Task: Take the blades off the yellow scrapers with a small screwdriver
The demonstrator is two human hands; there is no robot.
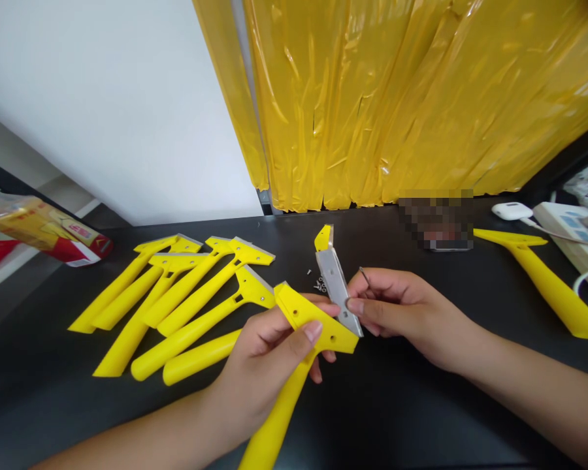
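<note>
My left hand (279, 352) is closed around a yellow scraper handle (318, 320), its thumb on the wide head with two screw holes. Close to the head's right end, my right hand (396, 300) pinches a flat metal blade plate (334, 277) with holes, tilted upright. A thin dark bent rod, like a hex key (364, 277), sticks up from the right fingers. Beyond the plate's top shows a small yellow piece (324, 238); whether it is joined to the plate I cannot tell. Small screws and nuts (321, 284) lie behind the plate.
Several yellow scrapers (196, 287) with blades lie in a row at left. Another yellow handle (543, 281) lies at right, near a power strip (568, 241) and a white charging case (511, 211). A phone-like object (451, 246) is partly blurred. A yellow-red packet (49, 228) lies far left.
</note>
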